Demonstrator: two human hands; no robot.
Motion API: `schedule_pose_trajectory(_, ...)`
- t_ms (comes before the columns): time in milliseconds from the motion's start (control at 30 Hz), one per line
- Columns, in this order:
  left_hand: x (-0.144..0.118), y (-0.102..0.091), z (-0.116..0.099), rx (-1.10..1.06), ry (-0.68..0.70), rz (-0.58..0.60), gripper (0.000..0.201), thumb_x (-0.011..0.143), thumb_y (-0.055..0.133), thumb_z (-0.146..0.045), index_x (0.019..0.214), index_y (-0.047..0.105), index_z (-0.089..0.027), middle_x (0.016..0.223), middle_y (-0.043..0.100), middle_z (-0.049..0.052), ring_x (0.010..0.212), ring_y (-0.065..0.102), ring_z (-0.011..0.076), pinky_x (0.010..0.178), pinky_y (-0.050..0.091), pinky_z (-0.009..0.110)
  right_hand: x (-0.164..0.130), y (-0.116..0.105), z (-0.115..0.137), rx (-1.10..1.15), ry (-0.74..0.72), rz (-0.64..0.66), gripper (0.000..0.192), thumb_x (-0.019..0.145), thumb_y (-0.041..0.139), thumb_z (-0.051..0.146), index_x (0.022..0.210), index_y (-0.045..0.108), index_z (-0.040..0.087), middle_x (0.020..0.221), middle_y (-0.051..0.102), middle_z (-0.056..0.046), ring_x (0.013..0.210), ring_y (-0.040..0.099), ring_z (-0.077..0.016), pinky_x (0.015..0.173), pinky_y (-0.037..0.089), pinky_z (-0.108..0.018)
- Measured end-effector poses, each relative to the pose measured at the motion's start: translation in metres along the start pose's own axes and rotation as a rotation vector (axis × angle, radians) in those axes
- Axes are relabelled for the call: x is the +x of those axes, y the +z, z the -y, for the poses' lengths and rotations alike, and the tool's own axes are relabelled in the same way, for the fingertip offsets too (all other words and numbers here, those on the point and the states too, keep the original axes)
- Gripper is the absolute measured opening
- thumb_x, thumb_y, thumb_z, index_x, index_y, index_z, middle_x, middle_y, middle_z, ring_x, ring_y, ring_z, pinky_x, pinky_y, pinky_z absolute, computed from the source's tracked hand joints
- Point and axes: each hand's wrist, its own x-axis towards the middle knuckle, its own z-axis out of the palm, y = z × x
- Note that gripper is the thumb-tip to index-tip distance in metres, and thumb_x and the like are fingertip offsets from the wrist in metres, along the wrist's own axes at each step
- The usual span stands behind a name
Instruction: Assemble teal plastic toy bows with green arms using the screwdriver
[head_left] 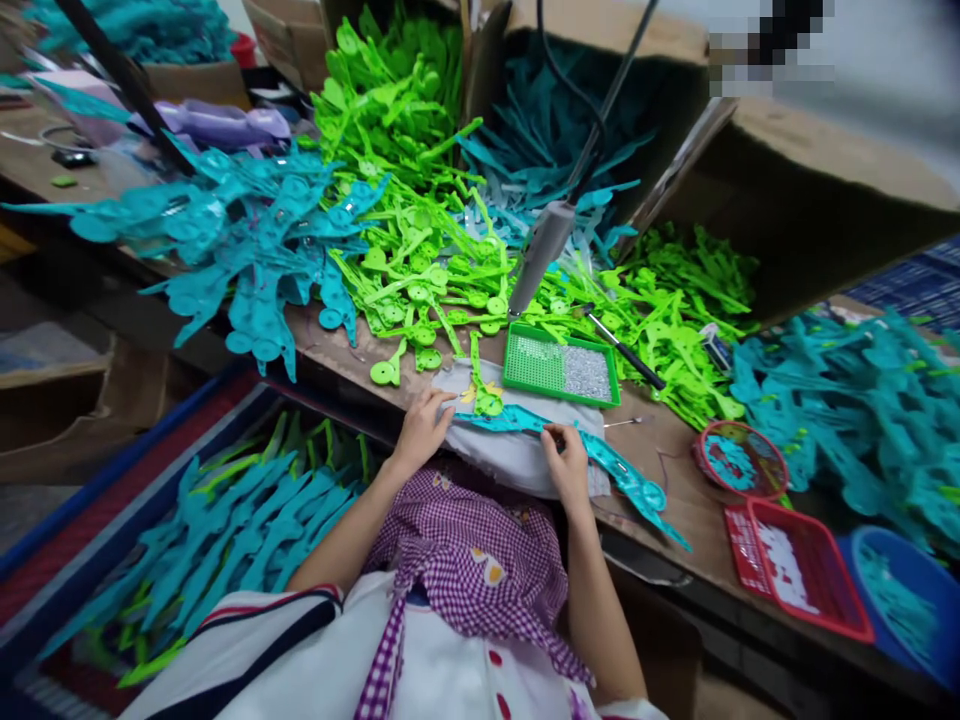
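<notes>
A long teal plastic part (pixel 517 418) lies slantwise on a grey cloth (pixel 517 460) at the table's near edge. A lime-green plastic arm with a round end (pixel 489 402) rests against its left half, over a yellow print on the cloth. My left hand (pixel 426 428) is closed at the teal part's left end, fingertips pressed together. My right hand (pixel 566 465) has its thumb and fingers curled on the part's middle; anything small between them is too tiny to make out. Just beyond stands a green perforated tray (pixel 534 365) with small silvery pieces in it.
A grey electric screwdriver (pixel 541 255) hangs above the tray. Lime-green parts (pixel 412 250) heap behind, teal parts (pixel 255 240) left and more teal parts (pixel 847 410) right. A black-handled tool (pixel 626 350), red basket (pixel 780 480), red tray (pixel 832 560) and blue bowl (pixel 930 590) are rightward. A filled crate (pixel 202 395) sits lower left.
</notes>
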Motion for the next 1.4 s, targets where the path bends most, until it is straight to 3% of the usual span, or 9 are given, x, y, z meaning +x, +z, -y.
schedule_pose_trajectory(133, 0.001, 0.003, -0.007, -0.001, 0.084, 0.181, 0.036, 0.093, 0.066, -0.033, 0.127, 0.062, -0.02, 0.117, 0.065, 0.009, 0.114, 0.062, 0.026, 0.1, 0.05, 0.042, -0.001, -0.004, 0.004, -0.004, 0.008, 0.015, 0.035, 0.085, 0.057, 0.053, 0.089, 0.066, 0.02, 0.089, 0.069, -0.009, 0.085, 0.062, -0.0231, 0.079, 0.051, -0.04)
schedule_pose_trajectory(233, -0.006, 0.004, -0.008, 0.025, 0.096, 0.229, 0.048, 0.087, 0.073, -0.029, 0.132, 0.058, -0.022, 0.121, 0.064, 0.009, 0.115, 0.062, 0.027, 0.1, 0.051, 0.043, 0.001, -0.01, 0.018, 0.014, 0.013, 0.038, 0.034, 0.086, 0.058, 0.052, 0.09, 0.068, 0.02, 0.09, 0.071, -0.009, 0.087, 0.063, -0.0231, 0.079, 0.051, -0.039)
schedule_pose_trajectory(500, -0.016, -0.001, -0.004, 0.002, 0.093, 0.202, 0.032, 0.096, 0.055, -0.018, 0.128, 0.061, -0.022, 0.114, 0.068, 0.006, 0.1, 0.069, 0.0204, 0.091, 0.056, 0.035, 0.055, -0.003, 0.134, 0.377, -0.079, -0.042, 0.025, 0.092, 0.059, 0.044, 0.099, 0.069, 0.022, 0.097, 0.07, -0.004, 0.093, 0.065, -0.0168, 0.086, 0.051, -0.035)
schedule_pose_trajectory(600, -0.016, -0.009, -0.009, 0.024, 0.109, 0.155, 0.027, 0.098, 0.054, -0.021, 0.124, 0.063, -0.022, 0.114, 0.069, 0.007, 0.095, 0.07, 0.0194, 0.087, 0.057, 0.033, 0.064, 0.0, 0.15, 0.442, -0.128, 0.044, 0.025, 0.093, 0.059, 0.044, 0.104, 0.069, 0.024, 0.101, 0.071, -0.003, 0.095, 0.065, -0.0162, 0.088, 0.051, -0.034)
schedule_pose_trajectory(767, -0.012, -0.02, -0.011, 0.034, 0.191, 0.094, 0.02, 0.1, 0.053, -0.025, 0.11, 0.07, -0.022, 0.1, 0.072, 0.005, 0.091, 0.07, 0.0184, 0.085, 0.056, 0.031, 0.035, -0.003, 0.101, 0.25, -0.005, 0.17, 0.028, 0.092, 0.06, 0.045, 0.101, 0.071, 0.022, 0.1, 0.074, -0.006, 0.095, 0.067, -0.0205, 0.087, 0.052, -0.036)
schedule_pose_trajectory(867, 0.001, -0.019, -0.012, 0.039, 0.26, 0.056, 0.02, 0.101, 0.052, -0.026, 0.104, 0.072, -0.021, 0.095, 0.072, 0.005, 0.087, 0.069, 0.0178, 0.083, 0.056, 0.03, 0.013, 0.0, 0.073, 0.08, -0.064, 0.222, 0.031, 0.094, 0.057, 0.046, 0.108, 0.071, 0.022, 0.111, 0.074, -0.009, 0.107, 0.067, -0.0235, 0.096, 0.049, -0.04)
schedule_pose_trajectory(1000, 0.028, -0.011, -0.021, -0.001, 0.293, -0.012, 0.018, 0.1, 0.055, -0.024, 0.104, 0.072, -0.021, 0.094, 0.072, 0.004, 0.09, 0.07, 0.0179, 0.084, 0.056, 0.031, -0.003, 0.01, 0.056, -0.279, -0.167, 0.274, 0.047, 0.097, 0.051, 0.048, 0.138, 0.056, 0.026, 0.142, 0.06, -0.012, 0.136, 0.052, -0.0275, 0.116, 0.029, -0.053)
schedule_pose_trajectory(1133, 0.057, -0.005, -0.033, -0.048, 0.25, -0.08, 0.013, 0.098, 0.059, -0.023, 0.101, 0.071, -0.022, 0.095, 0.073, 0.003, 0.091, 0.069, 0.0177, 0.084, 0.056, 0.032, -0.006, 0.013, 0.034, -0.59, -0.149, 0.246, 0.056, 0.1, 0.043, 0.048, 0.15, 0.043, 0.023, 0.152, 0.051, -0.015, 0.144, 0.043, -0.0296, 0.118, 0.017, -0.06)
schedule_pose_trajectory(1400, 0.106, 0.002, -0.06, -0.189, 0.153, -0.162, 0.011, 0.091, 0.067, -0.014, 0.098, 0.072, -0.02, 0.094, 0.074, 0.002, 0.08, 0.068, 0.0147, 0.075, 0.053, 0.027, -0.007, 0.012, 0.003, -0.715, -0.19, 0.225, 0.051, 0.101, 0.04, 0.048, 0.143, 0.051, 0.021, 0.139, 0.062, -0.014, 0.13, 0.055, -0.0271, 0.109, 0.03, -0.049)
